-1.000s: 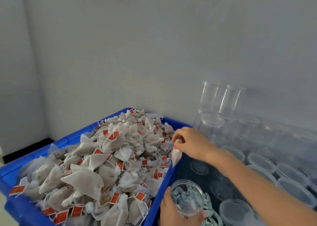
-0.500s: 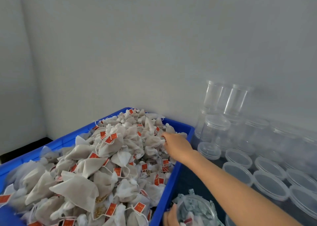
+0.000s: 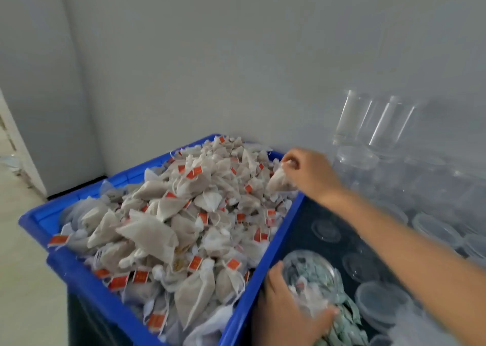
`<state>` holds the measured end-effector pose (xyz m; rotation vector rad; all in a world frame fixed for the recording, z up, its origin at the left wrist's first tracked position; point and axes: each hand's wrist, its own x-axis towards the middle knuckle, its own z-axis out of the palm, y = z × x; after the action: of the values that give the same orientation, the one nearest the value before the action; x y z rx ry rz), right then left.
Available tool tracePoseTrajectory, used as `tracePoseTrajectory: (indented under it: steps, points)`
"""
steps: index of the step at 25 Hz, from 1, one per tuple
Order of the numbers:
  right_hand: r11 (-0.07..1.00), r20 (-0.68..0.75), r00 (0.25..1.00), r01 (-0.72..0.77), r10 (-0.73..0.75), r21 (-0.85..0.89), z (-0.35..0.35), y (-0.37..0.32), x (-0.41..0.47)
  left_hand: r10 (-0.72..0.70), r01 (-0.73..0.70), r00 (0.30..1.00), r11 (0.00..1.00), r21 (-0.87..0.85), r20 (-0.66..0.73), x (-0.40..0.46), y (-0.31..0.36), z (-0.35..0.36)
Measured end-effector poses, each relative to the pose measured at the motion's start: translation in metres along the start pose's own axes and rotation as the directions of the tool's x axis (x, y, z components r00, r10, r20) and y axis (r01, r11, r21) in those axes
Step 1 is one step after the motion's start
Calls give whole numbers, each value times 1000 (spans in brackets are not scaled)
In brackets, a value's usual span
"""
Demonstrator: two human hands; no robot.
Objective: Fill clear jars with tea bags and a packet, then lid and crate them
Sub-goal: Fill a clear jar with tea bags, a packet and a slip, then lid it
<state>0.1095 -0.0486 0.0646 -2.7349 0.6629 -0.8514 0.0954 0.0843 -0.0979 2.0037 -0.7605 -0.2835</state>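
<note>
Blue plastic crate (image 3: 265,274), left half of view, heaped with grey-white tea bags (image 3: 168,230), most with strings and small red-orange tags. Crate sits close to a pale grey wall (image 3: 236,56); pale floor (image 3: 21,266) at far left.

Right hand (image 3: 307,172) reaches over the crate's far right corner. Grip: fingertips curled and pinching the top of one tea bag (image 3: 278,180), which hangs just above the heap at that corner. Forearm runs back to the lower right edge of view.

Left hand (image 3: 286,311) low, just right of the crate's near right wall. Grip: fingers and thumb wrapped round a clear jar (image 3: 310,274), mouth tilted up toward the camera. Inside the jar something white shows, with what looks like a bit of red tag; contents blurred, cannot tell how many bags. Jar held directly over a pile of small pale green packets (image 3: 344,324), which spreads below and right of the hand.

Dark surface (image 3: 310,214) to the right of the crate. On it, clear round lids (image 3: 326,230) lying flat, some near the forearm, more toward the lower right. Further right, rows of clear lidded jars (image 3: 436,230), blurred. Against the wall behind them, two tall clear jars (image 3: 352,119) stand higher than the rest, apparently stacked on others.
</note>
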Motion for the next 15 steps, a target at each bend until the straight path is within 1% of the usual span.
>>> tracePoseTrajectory:
  steps: [1,2,3,4,5,6,7,8,9,10,11,12,14,15]
  points:
    - [999,2,1000,30,-30,13,-21,-2,-16,48,-48,998,999,6,51,-20,-8,-19]
    - [999,33,998,48,-48,27,-39,0,-32,92,-94,991,995,20,101,-36,0,-13]
    - [998,111,992,47,-52,47,-53,-2,-50,124,-129,988,990,51,92,-38,-7,-18]
    - [997,223,973,44,-59,71,-62,-2,-68,130,-134,986,991,28,103,-42,-5,-19]
    - [997,379,924,37,-60,68,-66,-4,-83,153,-154,984,988,-1,90,-45,-1,-18]
    - [999,544,838,45,-51,25,-65,-8,-97,170,-169,983,985,-18,73,-46,1,-15]
    - [996,662,748,85,-47,-25,-60,-11,-106,183,-182,983,982,-42,33,-44,1,-12]
    - [989,704,708,135,-55,-58,-51,-11,-109,196,-196,981,980,-40,5,-43,-1,-10]
    - [984,671,738,165,-76,-70,-42,-12,-105,181,-180,983,982,-47,9,-42,-4,-10]
    - [982,583,807,171,-96,-74,-34,-15,-92,153,-152,988,988,-37,30,-43,-3,-13]
    - [983,496,861,166,-109,-72,-23,-17,-75,147,-146,989,989,-34,18,-46,2,-12]
    - [985,437,893,156,-110,-70,-10,-19,-56,142,-142,990,990,-25,6,-47,5,-12]
    - [988,400,912,131,-89,-77,26,-22,-17,123,-124,992,992,-21,-39,-44,5,-8]
    - [991,402,914,102,-60,-84,46,-25,-2,108,-109,994,994,-29,-16,-43,5,-11]
